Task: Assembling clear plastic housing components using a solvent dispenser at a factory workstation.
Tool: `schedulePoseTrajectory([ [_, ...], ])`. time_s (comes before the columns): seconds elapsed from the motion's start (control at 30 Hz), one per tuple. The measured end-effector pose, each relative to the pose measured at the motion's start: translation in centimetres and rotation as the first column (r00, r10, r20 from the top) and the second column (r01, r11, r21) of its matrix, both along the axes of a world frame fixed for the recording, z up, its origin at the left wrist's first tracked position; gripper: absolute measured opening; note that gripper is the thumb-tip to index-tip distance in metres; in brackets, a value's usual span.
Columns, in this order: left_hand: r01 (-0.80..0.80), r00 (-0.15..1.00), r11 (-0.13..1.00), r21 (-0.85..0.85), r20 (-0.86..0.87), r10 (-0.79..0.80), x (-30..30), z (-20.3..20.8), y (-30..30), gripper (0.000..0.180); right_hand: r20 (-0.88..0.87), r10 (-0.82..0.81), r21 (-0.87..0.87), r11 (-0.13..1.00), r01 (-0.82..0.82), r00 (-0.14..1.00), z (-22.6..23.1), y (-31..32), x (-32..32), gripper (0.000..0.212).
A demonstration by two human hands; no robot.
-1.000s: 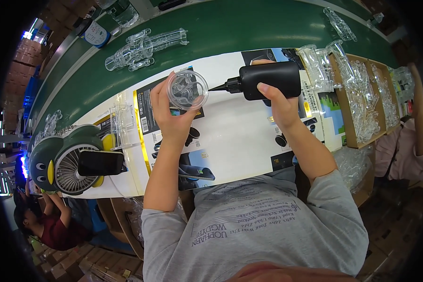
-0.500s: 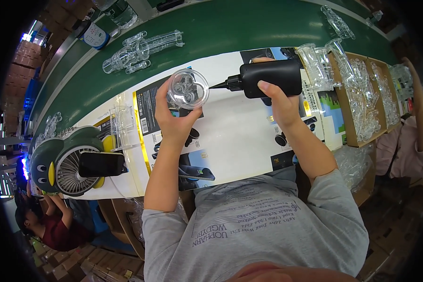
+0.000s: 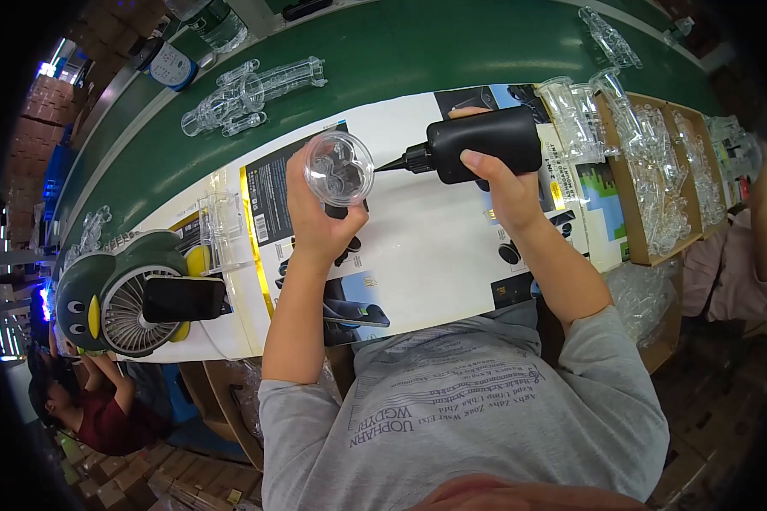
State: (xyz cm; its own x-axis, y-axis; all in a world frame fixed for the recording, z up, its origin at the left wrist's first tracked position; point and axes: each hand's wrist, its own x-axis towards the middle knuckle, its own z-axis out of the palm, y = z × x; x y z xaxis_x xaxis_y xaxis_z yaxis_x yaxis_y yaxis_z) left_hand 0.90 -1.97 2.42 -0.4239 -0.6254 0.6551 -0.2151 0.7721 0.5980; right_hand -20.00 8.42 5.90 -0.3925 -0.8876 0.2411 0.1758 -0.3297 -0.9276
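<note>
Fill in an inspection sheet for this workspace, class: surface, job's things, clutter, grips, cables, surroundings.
Surface: white printed sheet on a green bench.
Job's things: clear round plastic part; black nozzle bottle, its tip pointing at the part.
Clutter: loose clear parts on the green strip; cardboard tray of clear parts; penguin-shaped fan with a black phone.
Grips: left hand holds the part up; right hand wraps the bottle.
Cables: nothing seen.
Surroundings: other people at both edges; boxes lower left.

Clear round part (image 3: 339,169) upright, black blower (image 3: 484,143) sideways
</note>
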Motion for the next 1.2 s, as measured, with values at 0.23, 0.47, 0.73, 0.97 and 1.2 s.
schedulePoseTrajectory([
  [0.23,0.004,0.999,0.999,-0.034,0.038,-0.003,0.09,-0.19,-0.09,0.075,0.016,0.01,0.032,0.999,-0.01,1.0,0.19,0.12,0.08,0.034],
  [0.47,0.002,1.0,1.0,0.006,0.019,-0.002,-0.22,-0.25,0.06,0.076,-0.003,0.001,0.027,1.0,-0.001,1.0,0.03,0.04,0.03,0.034],
  [0.73,0.009,1.0,0.998,0.056,0.008,-0.01,-0.23,-0.3,0.06,0.072,-0.025,0.014,0.028,1.0,-0.013,1.0,0.17,0.17,0.21,0.035],
  [0.97,0.022,0.999,1.0,0.006,0.034,-0.022,-0.1,0.09,0.11,0.072,-0.048,0.014,0.011,1.0,-0.013,0.999,0.34,0.14,0.17,0.034],
  [1.2,0.084,0.996,0.992,0.09,-0.018,-0.082,-0.23,0.02,0.07,0.073,-0.073,0.008,0.018,1.0,-0.007,0.997,0.32,0.2,0.02,0.034],
])
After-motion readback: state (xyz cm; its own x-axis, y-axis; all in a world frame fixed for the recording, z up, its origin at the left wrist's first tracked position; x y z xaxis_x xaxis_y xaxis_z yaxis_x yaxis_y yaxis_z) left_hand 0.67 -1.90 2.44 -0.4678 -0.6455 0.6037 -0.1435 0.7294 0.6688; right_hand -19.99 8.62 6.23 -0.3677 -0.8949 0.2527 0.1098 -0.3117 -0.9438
